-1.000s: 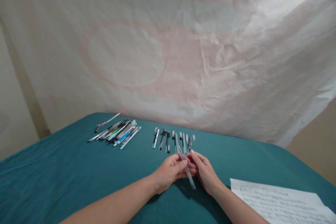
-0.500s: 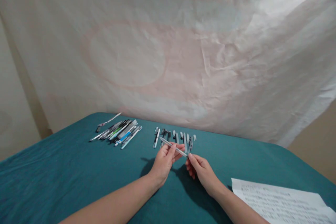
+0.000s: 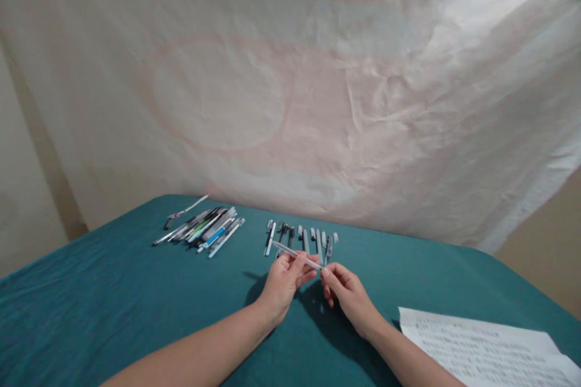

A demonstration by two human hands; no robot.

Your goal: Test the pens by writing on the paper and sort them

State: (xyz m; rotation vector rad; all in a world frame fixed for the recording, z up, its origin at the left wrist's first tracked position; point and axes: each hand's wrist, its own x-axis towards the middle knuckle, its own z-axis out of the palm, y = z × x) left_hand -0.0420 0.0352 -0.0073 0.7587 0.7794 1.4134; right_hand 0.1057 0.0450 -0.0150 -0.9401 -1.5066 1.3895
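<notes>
Between my two hands a slim, clear pen [image 3: 290, 250] is held up at a slant over the table, its far end pointing to the upper left. My left hand [image 3: 287, 281] pinches the barrel around its middle. At the lower right end, the thumb and fingers of my right hand [image 3: 344, 285] close on the pen's tip; the small detail there is too fine to make out. Just beyond my hands lies a row of separate pens [image 3: 305, 242] with loose caps [image 3: 335, 237] by their far ends. The raised pen partly hides this row.
To the left lies a pile of pens [image 3: 211, 230], with one blue and one green among them. A thin white strip [image 3: 193, 205] with a dark end sits behind it. Handwritten paper [image 3: 476, 344] lies at the right on the green cloth [image 3: 149, 314]. A pale sheet [image 3: 318, 103] hangs behind.
The pen has tilted slightly flatter, its far end dropping a little and shifting left. My right hand has moved slightly left and up along with it. Both grips stay on the pen.
</notes>
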